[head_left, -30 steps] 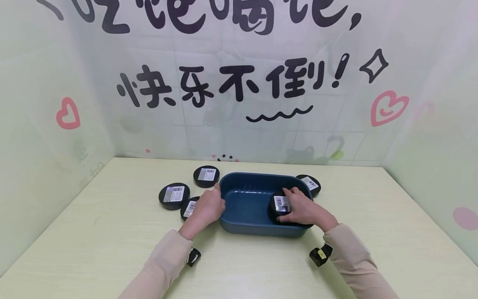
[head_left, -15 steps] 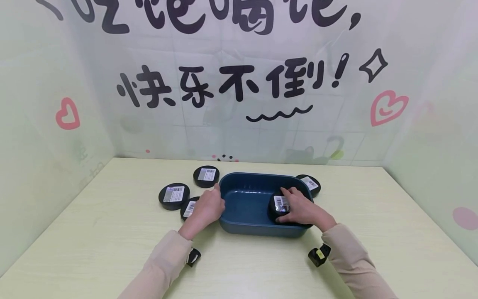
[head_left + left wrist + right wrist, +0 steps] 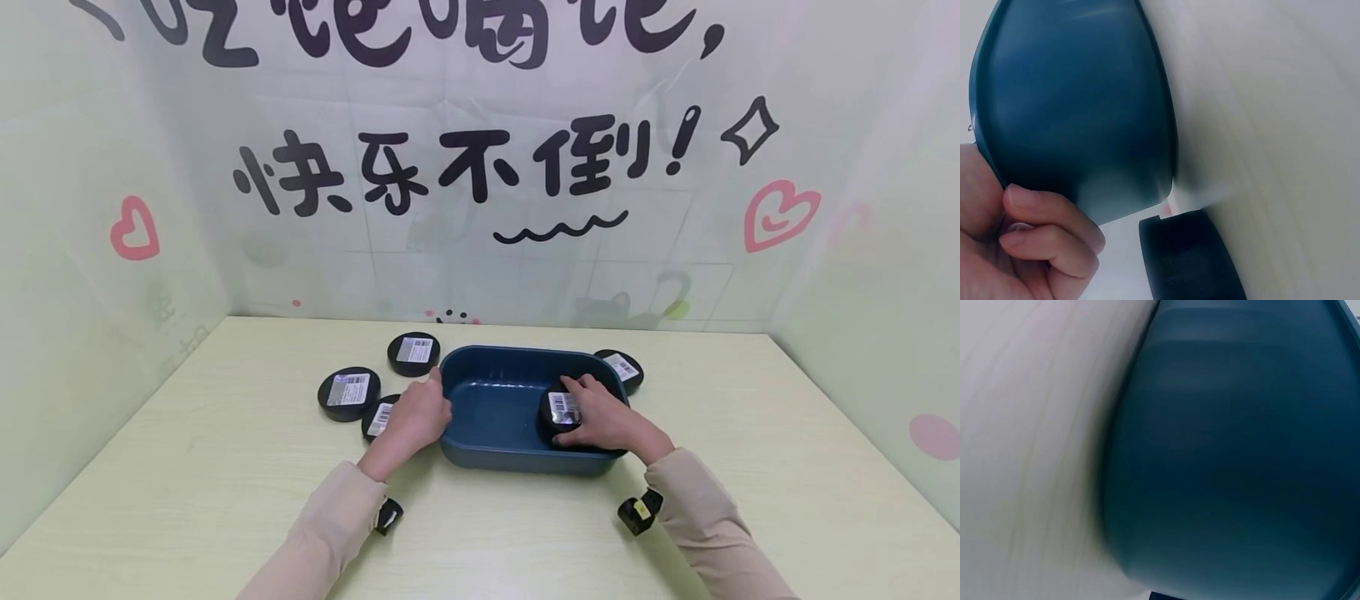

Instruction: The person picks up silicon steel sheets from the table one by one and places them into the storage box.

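Note:
A dark blue oblong plastic tub (image 3: 491, 417) stands on the table. My left hand (image 3: 420, 410) grips its left rim; in the left wrist view the fingers (image 3: 1054, 215) are curled against the tub's outer wall. Inside the tub's right end, my right hand (image 3: 603, 415) holds a black round container (image 3: 553, 429) with a silver barcode label on top. Its fingers and thumb reach round the right side. In the right wrist view the tub's wall (image 3: 1229, 456) fills most of the picture, hiding the right hand.
More black round containers lie on the table: one at the back left (image 3: 413, 354), one farther left (image 3: 348, 393), one partly behind my left hand (image 3: 377, 419), and one behind the tub's right corner (image 3: 624, 371). A printed backdrop (image 3: 480, 283) closes off the back.
My right hand and the black container in it have shifted very slightly left inside the tub. The left hand keeps its grip on the rim; the tub looks still.

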